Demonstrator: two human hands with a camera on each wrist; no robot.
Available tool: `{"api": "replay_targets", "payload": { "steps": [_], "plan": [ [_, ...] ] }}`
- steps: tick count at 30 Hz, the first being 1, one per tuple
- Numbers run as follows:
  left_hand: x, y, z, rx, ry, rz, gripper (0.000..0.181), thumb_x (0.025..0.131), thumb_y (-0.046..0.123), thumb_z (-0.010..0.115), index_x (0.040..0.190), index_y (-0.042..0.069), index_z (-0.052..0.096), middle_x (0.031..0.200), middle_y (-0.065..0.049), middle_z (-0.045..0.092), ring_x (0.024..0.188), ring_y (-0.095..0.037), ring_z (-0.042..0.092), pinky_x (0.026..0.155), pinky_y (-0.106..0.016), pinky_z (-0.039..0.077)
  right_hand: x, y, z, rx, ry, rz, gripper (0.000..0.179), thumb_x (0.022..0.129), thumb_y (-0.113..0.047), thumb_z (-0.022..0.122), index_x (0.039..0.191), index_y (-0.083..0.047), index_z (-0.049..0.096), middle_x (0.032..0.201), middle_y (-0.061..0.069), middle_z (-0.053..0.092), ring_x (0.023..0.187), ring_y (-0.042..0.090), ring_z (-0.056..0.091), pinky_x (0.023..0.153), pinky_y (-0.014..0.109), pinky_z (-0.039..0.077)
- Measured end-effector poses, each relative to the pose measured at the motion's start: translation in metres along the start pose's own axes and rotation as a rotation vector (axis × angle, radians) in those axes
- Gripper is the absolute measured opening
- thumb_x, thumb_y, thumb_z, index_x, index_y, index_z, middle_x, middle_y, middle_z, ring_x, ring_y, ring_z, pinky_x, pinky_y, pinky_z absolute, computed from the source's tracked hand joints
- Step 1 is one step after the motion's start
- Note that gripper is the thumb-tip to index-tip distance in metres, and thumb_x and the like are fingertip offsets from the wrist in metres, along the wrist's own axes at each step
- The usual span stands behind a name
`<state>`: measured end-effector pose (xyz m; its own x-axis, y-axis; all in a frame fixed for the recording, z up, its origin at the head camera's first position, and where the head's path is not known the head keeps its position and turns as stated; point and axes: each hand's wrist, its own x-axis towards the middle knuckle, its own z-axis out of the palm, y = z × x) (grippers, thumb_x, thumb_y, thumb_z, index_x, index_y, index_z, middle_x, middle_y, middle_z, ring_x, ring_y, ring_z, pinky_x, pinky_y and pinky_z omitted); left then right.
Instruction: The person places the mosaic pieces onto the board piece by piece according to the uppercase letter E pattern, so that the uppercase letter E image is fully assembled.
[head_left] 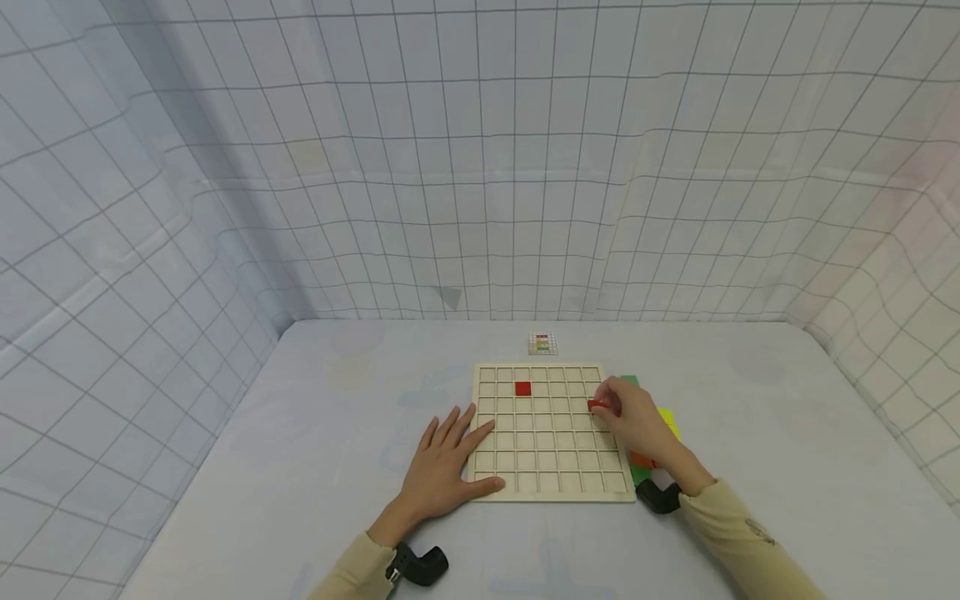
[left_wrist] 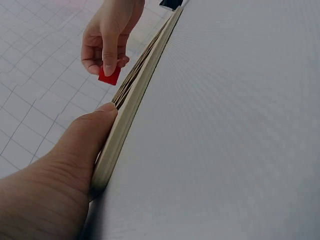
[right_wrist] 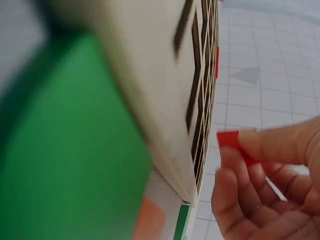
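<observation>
A cream grid board lies on the table, its cells outlined by raised lines. One red square tile sits in a cell near its far edge. My left hand rests with fingers spread over the board's left edge; the left wrist view shows its thumb against the rim. Thumb and fingers of my right hand pinch another red square tile above the board's right side. The right wrist view shows a corner of this held tile poking out past the thumb.
Right of the board, partly under my right arm, lie green, yellow and orange pieces. A small card with a coloured grid pattern lies beyond the board. White grid-patterned sheets enclose the table's back and sides.
</observation>
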<state>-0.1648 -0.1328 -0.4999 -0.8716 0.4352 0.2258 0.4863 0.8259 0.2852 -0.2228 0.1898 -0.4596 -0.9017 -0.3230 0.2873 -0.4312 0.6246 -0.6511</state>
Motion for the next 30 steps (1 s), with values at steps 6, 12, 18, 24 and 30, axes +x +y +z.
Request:
{"api": "replay_targets", "payload": {
  "steps": [6, 12, 18, 24, 30],
  "plan": [
    [-0.001, 0.0, -0.001, -0.001, 0.029, 0.004, 0.084, 0.081, 0.074, 0.05, 0.147, 0.023, 0.038, 0.155, -0.008, 0.022, 0.141, -0.031, 0.016, 0.11, -0.053, 0.009, 0.018, -0.013, 0.005, 0.019, -0.047, -0.017, 0.012, 0.084, 0.002, 0.069, 0.09, -0.005, 0.06, 0.08, -0.002, 0.057, 0.069, 0.014, 0.052, 0.062, 0.027, 0.046],
    [-0.001, 0.0, -0.001, -0.011, 0.051, 0.027, 0.084, 0.081, 0.073, 0.051, 0.146, 0.021, 0.041, 0.154, -0.01, 0.024, 0.14, -0.033, 0.019, 0.109, -0.055, 0.012, 0.034, -0.024, 0.012, -0.024, -0.097, -0.054, 0.012, 0.084, 0.005, 0.067, 0.089, -0.004, 0.062, 0.078, -0.001, 0.057, 0.067, 0.013, 0.048, 0.06, 0.027, 0.043],
    [-0.001, 0.001, -0.002, -0.015, 0.03, 0.015, 0.083, 0.081, 0.072, 0.052, 0.146, 0.022, 0.041, 0.155, -0.009, 0.023, 0.141, -0.032, 0.018, 0.11, -0.054, 0.011, 0.049, -0.027, 0.021, -0.06, -0.131, -0.044, 0.011, 0.085, 0.004, 0.065, 0.092, -0.004, 0.063, 0.079, 0.0, 0.057, 0.068, 0.014, 0.047, 0.063, 0.03, 0.042],
    [0.0, 0.001, -0.001, 0.002, 0.009, 0.005, 0.084, 0.081, 0.074, 0.049, 0.148, 0.025, 0.037, 0.156, -0.007, 0.02, 0.142, -0.029, 0.015, 0.111, -0.052, 0.008, 0.059, -0.028, 0.027, -0.026, -0.139, -0.034, 0.01, 0.086, 0.006, 0.062, 0.092, -0.002, 0.064, 0.08, 0.002, 0.059, 0.068, 0.015, 0.049, 0.063, 0.031, 0.044],
    [0.0, 0.002, -0.001, 0.011, 0.007, -0.001, 0.085, 0.081, 0.074, 0.049, 0.148, 0.025, 0.037, 0.156, -0.006, 0.02, 0.142, -0.029, 0.014, 0.111, -0.051, 0.008, 0.067, -0.028, 0.035, -0.012, -0.159, 0.002, 0.008, 0.087, 0.005, 0.063, 0.09, -0.002, 0.064, 0.079, 0.002, 0.059, 0.069, 0.015, 0.05, 0.063, 0.031, 0.045]
  ]
}}
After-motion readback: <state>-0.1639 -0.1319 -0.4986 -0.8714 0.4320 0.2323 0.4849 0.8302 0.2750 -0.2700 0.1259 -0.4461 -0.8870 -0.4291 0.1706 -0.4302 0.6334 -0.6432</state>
